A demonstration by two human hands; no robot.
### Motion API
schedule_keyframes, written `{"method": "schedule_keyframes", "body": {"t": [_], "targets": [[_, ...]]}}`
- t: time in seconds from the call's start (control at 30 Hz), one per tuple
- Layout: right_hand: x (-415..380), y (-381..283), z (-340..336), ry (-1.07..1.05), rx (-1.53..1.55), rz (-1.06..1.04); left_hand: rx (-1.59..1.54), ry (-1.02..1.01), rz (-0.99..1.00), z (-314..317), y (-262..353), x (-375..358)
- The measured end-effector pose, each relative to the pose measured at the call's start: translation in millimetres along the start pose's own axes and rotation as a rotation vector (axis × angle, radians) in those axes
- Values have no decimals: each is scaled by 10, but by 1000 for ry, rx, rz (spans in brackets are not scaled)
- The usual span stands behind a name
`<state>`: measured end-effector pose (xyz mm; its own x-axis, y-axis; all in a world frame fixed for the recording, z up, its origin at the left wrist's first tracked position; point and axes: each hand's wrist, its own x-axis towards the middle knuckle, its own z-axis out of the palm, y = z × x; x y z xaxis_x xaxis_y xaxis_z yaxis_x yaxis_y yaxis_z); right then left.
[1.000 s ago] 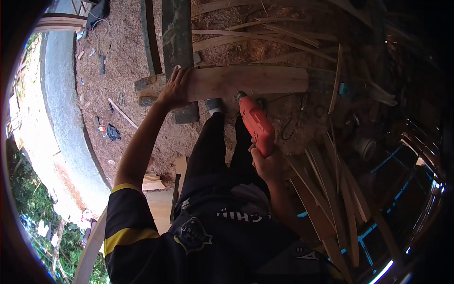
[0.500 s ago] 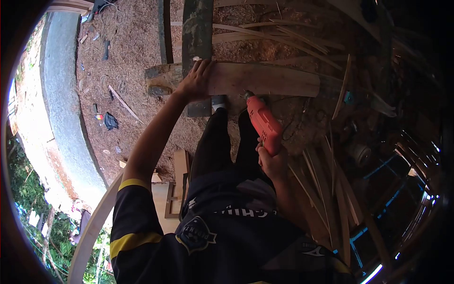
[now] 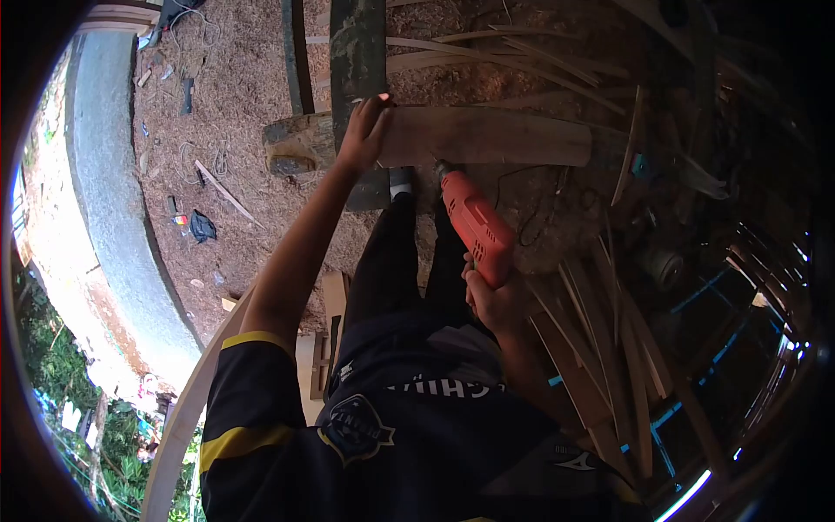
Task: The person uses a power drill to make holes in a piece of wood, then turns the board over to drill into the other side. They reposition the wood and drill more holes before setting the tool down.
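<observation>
A curved, reddish-brown wooden board [image 3: 487,137] lies crosswise over a dark plank [image 3: 358,52] of the bench. My left hand [image 3: 365,135] grips the board at its left part, fingers curled over its far edge. A red power drill [image 3: 474,222] is in my right hand [image 3: 494,300], which is wrapped round its handle. The drill points away from me, with its chuck and bit right at the board's near edge. Beneath the board's left end is a rough, weathered piece of wood [image 3: 291,143].
Thin wood strips [image 3: 522,52] lie on the shavings-covered floor beyond the board. More strips and boards [image 3: 600,348] lean at my right. A dark cable [image 3: 526,230] trails by the drill. To my left are a black bag [image 3: 202,226] and a concrete ledge [image 3: 113,174].
The drill has shifted slightly left along the board's near edge. My left hand's fingers have drawn closer together and reach a little further over the board. The view has moved slightly.
</observation>
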<state>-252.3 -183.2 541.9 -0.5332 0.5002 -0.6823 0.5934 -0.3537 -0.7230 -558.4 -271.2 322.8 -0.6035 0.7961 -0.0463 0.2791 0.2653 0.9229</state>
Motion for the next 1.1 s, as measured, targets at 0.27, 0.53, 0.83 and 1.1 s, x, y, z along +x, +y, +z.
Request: {"method": "schedule_keyframes", "body": {"t": [0.27, 0.53, 0.83, 1.1], "targets": [[-106, 24, 99, 21, 82, 23, 395, 482, -84, 443, -83, 90], [-205, 6, 188, 30, 137, 184, 199, 399, -60, 373, -142, 74], [-401, -136, 172, 61, -101, 173, 137, 561, -76, 462, -254, 70], [-304, -407, 284, 65, 4, 151, 234, 570, -22, 442, -255, 90]]}}
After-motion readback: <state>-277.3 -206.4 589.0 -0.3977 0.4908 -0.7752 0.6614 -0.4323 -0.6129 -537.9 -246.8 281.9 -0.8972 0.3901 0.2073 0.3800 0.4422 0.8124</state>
